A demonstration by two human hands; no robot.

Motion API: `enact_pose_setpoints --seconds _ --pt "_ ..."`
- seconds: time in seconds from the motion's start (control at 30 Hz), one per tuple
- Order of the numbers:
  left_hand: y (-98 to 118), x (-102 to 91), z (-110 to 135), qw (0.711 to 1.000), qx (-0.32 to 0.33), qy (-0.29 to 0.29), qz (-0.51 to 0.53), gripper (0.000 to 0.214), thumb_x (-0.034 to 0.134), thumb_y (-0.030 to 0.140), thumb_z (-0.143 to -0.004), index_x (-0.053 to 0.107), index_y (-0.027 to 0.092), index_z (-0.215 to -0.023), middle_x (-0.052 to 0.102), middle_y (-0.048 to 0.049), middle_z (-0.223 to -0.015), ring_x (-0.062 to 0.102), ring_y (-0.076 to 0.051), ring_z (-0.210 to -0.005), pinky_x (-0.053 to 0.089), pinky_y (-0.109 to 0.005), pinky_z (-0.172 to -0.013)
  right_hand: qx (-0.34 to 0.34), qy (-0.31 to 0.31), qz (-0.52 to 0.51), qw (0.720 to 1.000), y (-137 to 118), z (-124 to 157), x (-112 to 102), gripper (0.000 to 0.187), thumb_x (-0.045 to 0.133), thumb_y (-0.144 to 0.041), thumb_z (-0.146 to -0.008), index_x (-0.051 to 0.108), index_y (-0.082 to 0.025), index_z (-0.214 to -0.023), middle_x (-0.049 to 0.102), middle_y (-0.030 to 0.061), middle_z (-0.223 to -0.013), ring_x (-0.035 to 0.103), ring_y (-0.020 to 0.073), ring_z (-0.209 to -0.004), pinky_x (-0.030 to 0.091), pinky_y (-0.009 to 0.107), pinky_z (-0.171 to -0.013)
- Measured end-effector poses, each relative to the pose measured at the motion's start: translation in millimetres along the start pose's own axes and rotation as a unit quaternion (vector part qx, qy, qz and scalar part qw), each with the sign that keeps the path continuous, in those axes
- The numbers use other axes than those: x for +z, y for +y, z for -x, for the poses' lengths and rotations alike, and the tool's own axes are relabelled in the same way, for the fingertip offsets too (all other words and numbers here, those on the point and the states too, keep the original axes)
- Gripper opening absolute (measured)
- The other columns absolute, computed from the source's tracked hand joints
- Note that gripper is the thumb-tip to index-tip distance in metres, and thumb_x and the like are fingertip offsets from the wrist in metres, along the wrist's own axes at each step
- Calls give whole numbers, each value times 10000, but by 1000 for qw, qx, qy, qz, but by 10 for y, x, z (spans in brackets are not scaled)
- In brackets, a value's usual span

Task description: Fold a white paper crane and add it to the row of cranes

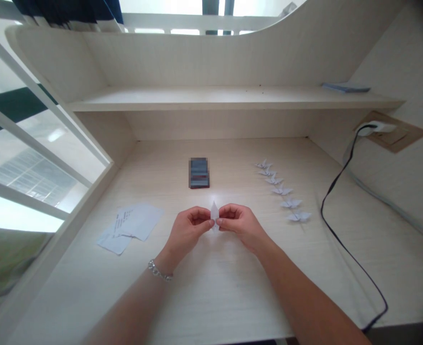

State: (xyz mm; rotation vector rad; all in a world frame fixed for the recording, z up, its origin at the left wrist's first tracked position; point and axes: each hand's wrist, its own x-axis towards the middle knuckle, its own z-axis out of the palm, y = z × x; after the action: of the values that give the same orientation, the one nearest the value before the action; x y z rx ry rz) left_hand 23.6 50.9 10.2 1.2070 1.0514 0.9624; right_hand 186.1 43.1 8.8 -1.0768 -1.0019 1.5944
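A small white folded paper [214, 211], narrow and pointed at the top, is pinched between my two hands above the middle of the desk. My left hand [192, 224], with a silver bracelet on its wrist, grips the paper's left edge between thumb and fingers. On the opposite edge, my right hand [240, 225] holds it the same way. To the right, several white paper cranes [282, 190] stand in a slanting row. Loose white paper sheets [139, 221], some with printed text, overlap on the left.
Behind my hands lies a dark phone [199, 173], its screen blurred. A black cable [335, 230] runs from the wall socket [394, 132] down the desk's right side. A shelf [211, 98] spans the back, with a flat bluish item [346, 87] on it. White rails [35, 143] border the left.
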Motion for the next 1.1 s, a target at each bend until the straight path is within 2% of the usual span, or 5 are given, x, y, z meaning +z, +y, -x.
enact_pose_setpoints --seconds 0.53,0.7,0.8,0.93,1.1 --pt "37 1 22 999 -6 -27 28 74 629 118 -660 663 158 -714 639 -10 -665 558 -112 -620 451 -220 -599 -4 -20 -8 1000 8 9 -4 108 697 -159 -581 688 -166 -688 638 -5 -625 587 115 -580 509 252 -580" --pt "100 2 26 999 26 -20 -15 83 625 103 -643 681 160 -666 652 -18 -679 569 -119 -638 447 -222 -635 -2 -30 -14 999 -27 25 6 92 658 -221 -661 682 -152 -717 644 15 -655 598 123 -605 526 281 -623" --pt "111 -1 27 998 42 -13 -33 72 636 123 -643 692 161 -668 658 -25 -692 578 -130 -652 450 -225 -639 -23 -5 14 1000 -30 27 19 127 697 -248 -628 662 -155 -707 636 12 -660 595 129 -606 526 280 -597" --pt "86 -5 22 1000 20 -9 -11 97 639 133 -644 697 156 -718 669 -41 -741 596 -150 -684 470 -244 -652 -39 10 35 999 0 15 19 187 738 -240 -581 616 -163 -699 615 -12 -635 595 132 -589 521 277 -572" --pt "31 -5 4 1000 -3 3 26 143 698 186 -639 680 135 -771 671 -56 -750 606 -157 -698 492 -271 -669 -56 5 64 996 42 -3 -7 180 730 -227 -603 595 -168 -705 613 -14 -651 600 134 -609 506 276 -599"
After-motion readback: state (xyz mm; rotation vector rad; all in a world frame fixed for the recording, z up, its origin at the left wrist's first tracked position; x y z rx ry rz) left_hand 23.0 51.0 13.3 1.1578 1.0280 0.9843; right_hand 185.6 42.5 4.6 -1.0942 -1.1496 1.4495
